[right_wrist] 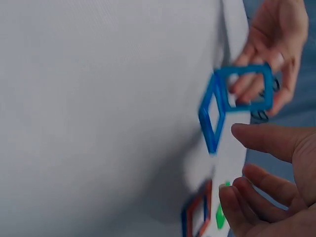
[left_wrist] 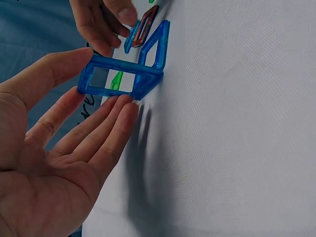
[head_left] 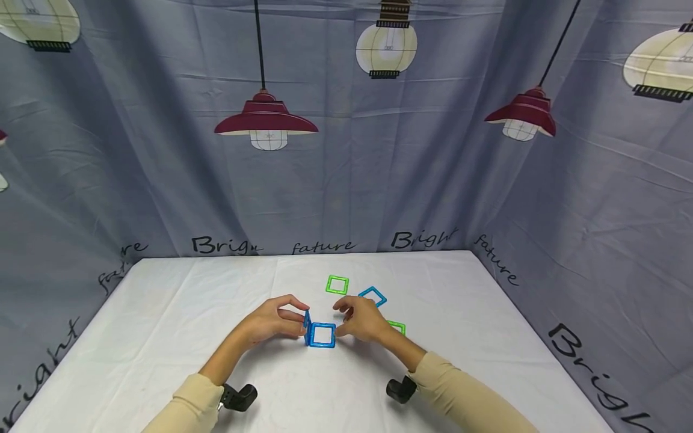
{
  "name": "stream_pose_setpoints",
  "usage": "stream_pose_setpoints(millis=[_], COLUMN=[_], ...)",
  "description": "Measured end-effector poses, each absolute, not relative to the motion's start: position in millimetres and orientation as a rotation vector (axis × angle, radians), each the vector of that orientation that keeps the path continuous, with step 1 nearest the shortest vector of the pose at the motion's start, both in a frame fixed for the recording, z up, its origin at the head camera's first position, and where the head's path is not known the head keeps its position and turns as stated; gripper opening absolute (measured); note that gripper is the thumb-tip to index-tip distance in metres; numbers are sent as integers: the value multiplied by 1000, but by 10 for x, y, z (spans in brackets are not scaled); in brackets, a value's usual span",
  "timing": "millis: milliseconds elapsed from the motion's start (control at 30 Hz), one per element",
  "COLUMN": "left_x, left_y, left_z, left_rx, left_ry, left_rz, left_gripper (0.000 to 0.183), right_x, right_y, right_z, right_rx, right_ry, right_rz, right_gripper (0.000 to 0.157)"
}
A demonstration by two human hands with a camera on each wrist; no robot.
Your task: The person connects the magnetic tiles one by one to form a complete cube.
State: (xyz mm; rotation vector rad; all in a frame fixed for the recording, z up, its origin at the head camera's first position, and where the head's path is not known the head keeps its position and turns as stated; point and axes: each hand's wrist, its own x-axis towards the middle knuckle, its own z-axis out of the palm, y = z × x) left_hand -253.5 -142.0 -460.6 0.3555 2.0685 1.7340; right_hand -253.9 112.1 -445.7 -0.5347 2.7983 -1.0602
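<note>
My left hand [head_left: 275, 320] holds an upright blue square magnetic tile [head_left: 307, 328] by its edges, between thumb and fingers. Along its bottom edge, that tile meets a second blue square tile [head_left: 323, 345] lying on the table; both are open frames. Just right of the flat tile is my right hand [head_left: 364, 320]. In the right wrist view its thumb and fingers [right_wrist: 266, 140] are bent and apart, with nothing between them. Whether the thumb touches the flat tile's edge is hard to tell.
A green square tile [head_left: 337, 292] and another blue tile [head_left: 381, 302] lie farther back on the white table [head_left: 460, 373]. A second green tile [head_left: 399, 325] is partly behind the right wrist. The right wrist view shows a red-orange tile [right_wrist: 208, 207] near a blue one.
</note>
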Motion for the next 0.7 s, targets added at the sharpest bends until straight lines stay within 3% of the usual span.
stream_pose_setpoints(millis=[400, 700], left_x=[-2546, -2550], left_y=[-1422, -1409], left_z=[-4597, -4588], left_rx=[356, 354], left_ry=[2105, 2106], left_rz=[1699, 1698], left_gripper=[55, 53], right_x=[-2704, -2697], right_y=[1500, 1583], right_z=[-4434, -4552], right_rx=[-323, -331], right_ry=[2939, 2958], right_rz=[-918, -873], right_gripper=[43, 39])
